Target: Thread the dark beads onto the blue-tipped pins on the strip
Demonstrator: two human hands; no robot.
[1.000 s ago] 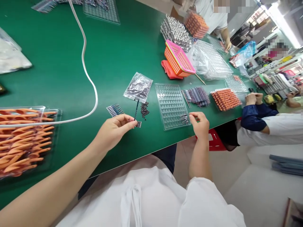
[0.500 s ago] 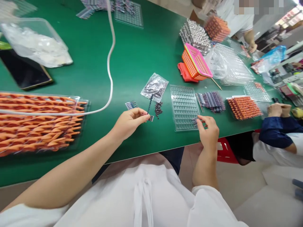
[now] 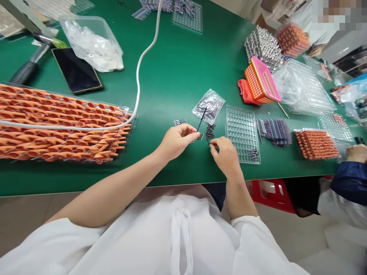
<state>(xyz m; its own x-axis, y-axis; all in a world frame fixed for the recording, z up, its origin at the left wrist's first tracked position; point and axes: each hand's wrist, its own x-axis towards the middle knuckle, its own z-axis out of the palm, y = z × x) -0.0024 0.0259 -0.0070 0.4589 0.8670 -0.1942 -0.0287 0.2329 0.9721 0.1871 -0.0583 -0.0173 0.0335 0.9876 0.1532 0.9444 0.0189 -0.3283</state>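
My left hand [image 3: 178, 142] is closed in a pinch round a thin dark patterned stick [image 3: 202, 119], which tilts up and away to the right. Just past its fingertips lies a small piece with metallic bits [image 3: 200, 136]. My right hand [image 3: 225, 152] has its thumb and forefinger pinched at the near edge of a loose pile of tiny dark parts [image 3: 210, 132]; whatever sits between them is too small to make out. Right of it lies a clear compartment tray [image 3: 240, 131] with small dark parts [image 3: 253, 154] in its near right corner.
Behind the pile is a small plastic bag [image 3: 208, 105]. Bundled dark strips [image 3: 274, 132], orange parts [image 3: 316, 144] and a pink-orange basket [image 3: 262, 81] stand to the right. A white cable [image 3: 139, 76] crosses a tray of orange pieces [image 3: 63, 126]; a phone [image 3: 77, 70] lies behind. A co-worker's hand [image 3: 357, 153] is far right.
My right hand has moved left from the clear tray's near right corner to the pile of tiny dark parts. My left hand still holds the stick. The camera view has swung left.
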